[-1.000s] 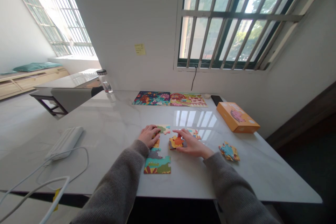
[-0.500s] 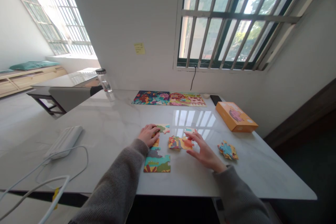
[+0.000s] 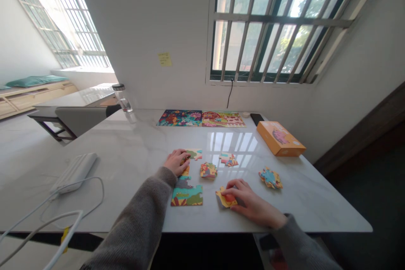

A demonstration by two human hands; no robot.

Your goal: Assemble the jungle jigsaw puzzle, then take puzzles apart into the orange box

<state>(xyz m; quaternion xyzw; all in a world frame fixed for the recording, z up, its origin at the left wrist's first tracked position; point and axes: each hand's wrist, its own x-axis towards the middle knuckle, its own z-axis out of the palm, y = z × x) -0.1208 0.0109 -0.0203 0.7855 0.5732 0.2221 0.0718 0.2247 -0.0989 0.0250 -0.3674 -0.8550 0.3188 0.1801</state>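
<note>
A partly joined jigsaw puzzle (image 3: pixel 187 196) lies on the table, its pieces forming a left column with a green and cream piece at the top. My left hand (image 3: pixel 176 162) is on this column, fingers curled over a piece whose edges they partly hide. Lower right, my right hand (image 3: pixel 249 202) grips a yellow, grey and red puzzle piece (image 3: pixel 226 198) between thumb and fingers, at or just above the tabletop. Between the hands lies a small pile of puzzle pieces (image 3: pixel 208 170). Some pale and red pieces (image 3: pixel 228 159) sit behind it.
Another pile of pieces (image 3: pixel 270 177) lies to the right, in front of an orange box (image 3: pixel 280 138). Two colourful picture sheets (image 3: pixel 179 118) lie at the back, near a black phone (image 3: pixel 256 119). A bottle (image 3: pixel 123 99) stands back left; a white power strip (image 3: pixel 76 172) with cables lies left.
My right hand has moved toward the near edge with the yellow and red piece, away from the middle pile. The pieces behind are now uncovered. My left hand stays on the puzzle.
</note>
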